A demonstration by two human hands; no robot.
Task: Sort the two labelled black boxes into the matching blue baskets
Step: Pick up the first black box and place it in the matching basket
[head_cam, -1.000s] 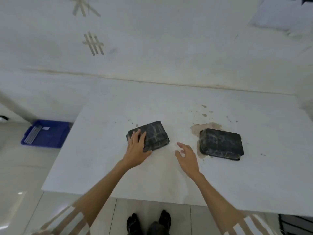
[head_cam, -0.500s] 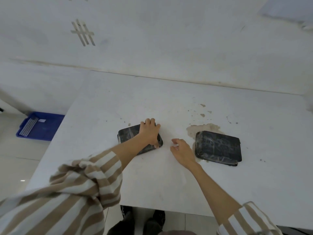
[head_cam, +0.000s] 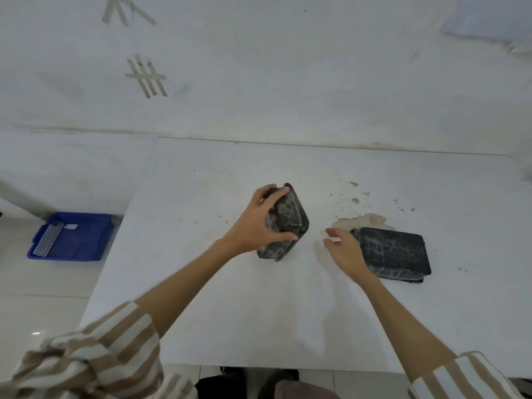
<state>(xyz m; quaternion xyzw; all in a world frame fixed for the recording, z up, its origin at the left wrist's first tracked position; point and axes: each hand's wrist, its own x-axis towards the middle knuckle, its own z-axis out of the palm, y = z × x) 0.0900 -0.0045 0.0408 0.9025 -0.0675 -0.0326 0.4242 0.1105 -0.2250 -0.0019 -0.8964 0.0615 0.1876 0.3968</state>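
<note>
Neither box is sorted: the left hand (head_cam: 256, 226) grips one black box (head_cam: 288, 223) tilted on the worktop (head_cam: 259, 312); the right hand (head_cam: 344, 250) hovers open and empty beside the other box (head_cam: 394, 251).

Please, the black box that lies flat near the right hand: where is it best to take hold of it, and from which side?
Probably across its short width at the near left end, coming from above. The flat black box lies flat on the table with its long side running left to right, and the open right hand already hovers at that end, so a top-down grip suits.
</note>
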